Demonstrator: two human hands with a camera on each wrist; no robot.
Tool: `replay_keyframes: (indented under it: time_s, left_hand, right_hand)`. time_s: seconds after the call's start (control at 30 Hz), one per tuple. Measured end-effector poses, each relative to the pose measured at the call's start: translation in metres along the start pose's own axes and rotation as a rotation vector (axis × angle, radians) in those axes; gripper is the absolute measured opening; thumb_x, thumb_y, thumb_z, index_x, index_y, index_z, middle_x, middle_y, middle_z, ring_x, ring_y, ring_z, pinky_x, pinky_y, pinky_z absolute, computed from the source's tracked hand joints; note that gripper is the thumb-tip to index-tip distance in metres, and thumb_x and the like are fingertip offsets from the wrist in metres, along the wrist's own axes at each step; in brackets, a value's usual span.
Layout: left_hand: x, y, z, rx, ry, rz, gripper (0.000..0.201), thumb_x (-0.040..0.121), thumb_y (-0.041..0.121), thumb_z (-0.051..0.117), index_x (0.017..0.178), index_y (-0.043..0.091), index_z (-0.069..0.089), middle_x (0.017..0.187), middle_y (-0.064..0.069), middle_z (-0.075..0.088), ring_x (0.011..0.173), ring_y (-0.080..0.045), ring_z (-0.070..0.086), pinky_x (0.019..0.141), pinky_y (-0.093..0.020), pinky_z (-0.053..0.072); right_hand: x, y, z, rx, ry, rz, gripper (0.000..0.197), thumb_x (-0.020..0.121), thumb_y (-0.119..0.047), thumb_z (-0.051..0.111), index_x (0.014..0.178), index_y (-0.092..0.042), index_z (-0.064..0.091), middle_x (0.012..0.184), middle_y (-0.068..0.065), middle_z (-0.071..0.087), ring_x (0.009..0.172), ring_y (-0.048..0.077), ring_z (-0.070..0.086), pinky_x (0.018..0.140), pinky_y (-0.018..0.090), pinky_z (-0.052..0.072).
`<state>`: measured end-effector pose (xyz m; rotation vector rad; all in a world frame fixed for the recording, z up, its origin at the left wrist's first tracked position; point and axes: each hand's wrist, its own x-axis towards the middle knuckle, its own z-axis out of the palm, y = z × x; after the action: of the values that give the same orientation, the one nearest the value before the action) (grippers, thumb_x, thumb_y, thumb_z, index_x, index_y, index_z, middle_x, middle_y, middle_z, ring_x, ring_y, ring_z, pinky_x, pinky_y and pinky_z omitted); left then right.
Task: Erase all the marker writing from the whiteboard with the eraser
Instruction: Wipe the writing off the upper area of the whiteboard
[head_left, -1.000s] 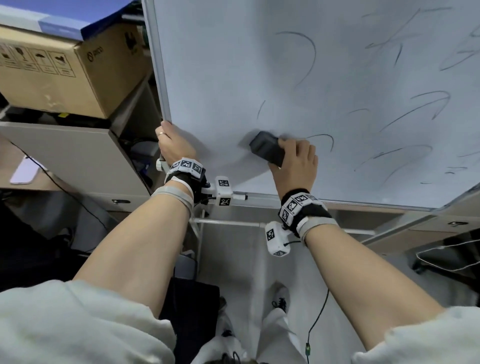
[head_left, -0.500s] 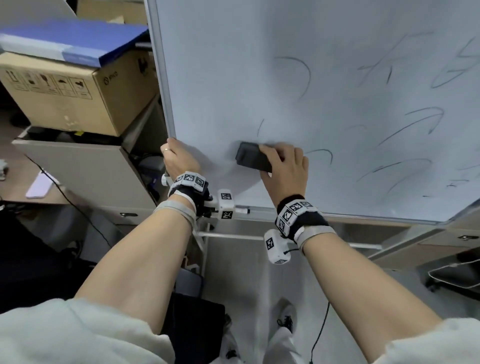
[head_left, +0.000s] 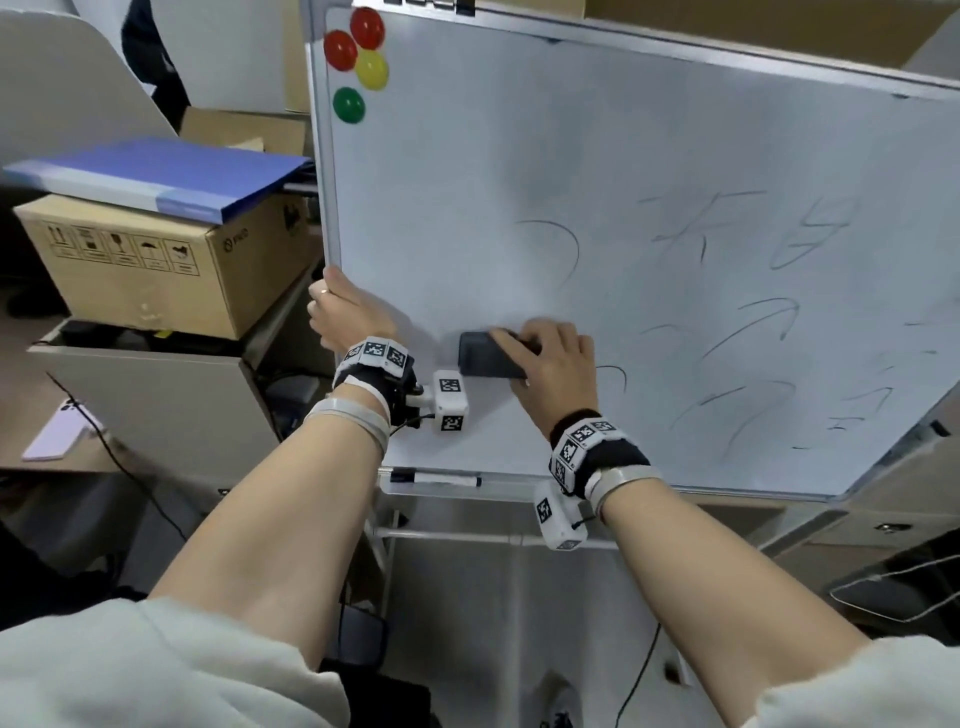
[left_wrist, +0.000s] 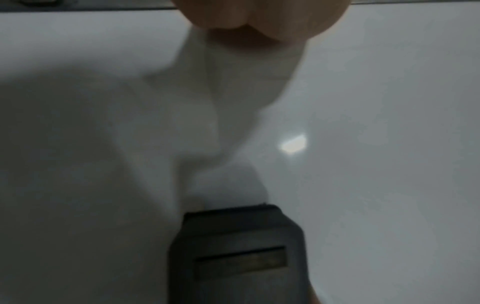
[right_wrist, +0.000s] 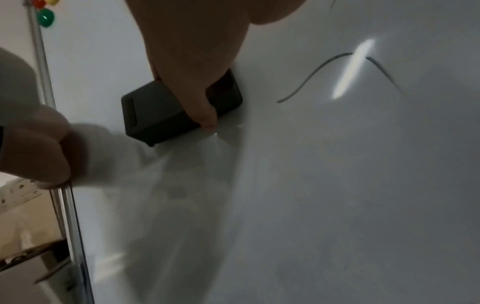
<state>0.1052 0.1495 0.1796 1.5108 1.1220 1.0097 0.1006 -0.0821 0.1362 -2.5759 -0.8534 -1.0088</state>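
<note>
Gripping one eraser (head_left: 488, 354) in right hand (head_left: 553, 371), left hand (head_left: 345, 312) clasping whiteboard (head_left: 597, 166) edge, four magnets (head_left: 349, 105).

Four round glossy magnets sit up in the top left corner: two red magnets (head_left: 353, 37), a yellow one (head_left: 372, 69) just under them and a green one (head_left: 348, 105) lowest. Off to the left there's a brown cardboard box (head_left: 156, 265) with handling symbols printed on its side, and a blue plastic folder (head_left: 156, 176) lying flat on top of it. The box sits on a grey cabinet (head_left: 145, 405). A lilac phone (head_left: 57, 431) lies on a brown worktop (head_left: 15, 364) at far left. A black-capped marker pen (head_left: 434, 477) rests in the tray down below.
</note>
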Motion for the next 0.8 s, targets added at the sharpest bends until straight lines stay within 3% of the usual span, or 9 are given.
replay_keyframes:
  time_s: [0.23, 0.37, 0.43, 0.53, 0.7, 0.8]
  left_hand:
    - [0.001, 0.000, 0.004, -0.002, 0.017, 0.006, 0.051, 0.105, 0.043, 0.022, 0.116, 0.012, 0.062, 0.116, -0.007, 0.064, 0.117, -0.029, 0.052, 0.102, -0.044, 0.033]
    - [0.002, 0.000, 0.009, 0.005, 0.061, 0.012, 0.050, 0.104, 0.044, 0.022, 0.109, 0.014, 0.062, 0.108, -0.004, 0.065, 0.110, -0.026, 0.054, 0.099, -0.042, 0.035]
    - [0.002, -0.001, 0.011, 0.021, 0.070, 0.016, 0.052, 0.104, 0.045, 0.021, 0.110, 0.014, 0.063, 0.108, -0.005, 0.066, 0.110, -0.028, 0.055, 0.098, -0.043, 0.037]
    - [0.002, -0.002, 0.012, 0.073, 0.076, 0.008, 0.054, 0.104, 0.046, 0.021, 0.114, 0.013, 0.062, 0.111, -0.007, 0.066, 0.112, -0.030, 0.055, 0.097, -0.045, 0.039]
    - [-0.003, 0.000, 0.012, 0.124, 0.175, 0.006, 0.053, 0.104, 0.046, 0.020, 0.109, 0.013, 0.061, 0.106, -0.008, 0.067, 0.107, -0.030, 0.057, 0.091, -0.043, 0.041]
    - [-0.006, -0.002, 0.010, 0.105, 0.166, 0.009, 0.052, 0.104, 0.045, 0.020, 0.110, 0.012, 0.060, 0.109, -0.010, 0.066, 0.110, -0.031, 0.056, 0.094, -0.045, 0.040]
  right_hand:
    - [0.028, 0.005, -0.015, -0.018, 0.198, 0.254, 0.068, 0.070, -0.017, 0.070, 0.135, -0.034, 0.060, 0.109, 0.003, 0.059, 0.098, 0.028, 0.047, 0.080, 0.037, 0.031]
    - [0.007, -0.004, 0.002, -0.028, 0.040, 0.037, 0.072, 0.063, -0.010, 0.078, 0.131, -0.032, 0.063, 0.105, 0.004, 0.057, 0.095, 0.030, 0.051, 0.079, 0.038, 0.032]
    - [0.002, -0.003, 0.006, -0.029, 0.005, 0.042, 0.072, 0.063, -0.013, 0.080, 0.130, -0.034, 0.064, 0.104, 0.002, 0.057, 0.095, 0.029, 0.052, 0.080, 0.038, 0.032]
    - [0.014, -0.001, -0.005, 0.003, 0.110, 0.207, 0.068, 0.067, -0.024, 0.080, 0.132, -0.033, 0.063, 0.107, 0.003, 0.059, 0.095, 0.030, 0.053, 0.080, 0.038, 0.032]
    - [0.077, 0.009, -0.043, -0.009, 0.324, 0.305, 0.069, 0.085, -0.057, 0.067, 0.146, -0.028, 0.050, 0.109, 0.006, 0.057, 0.094, 0.027, 0.051, 0.079, 0.038, 0.035]
    - [0.097, 0.013, -0.053, 0.036, 0.416, 0.419, 0.072, 0.089, -0.056, 0.064, 0.151, -0.025, 0.044, 0.107, 0.007, 0.054, 0.090, 0.025, 0.049, 0.079, 0.037, 0.036]
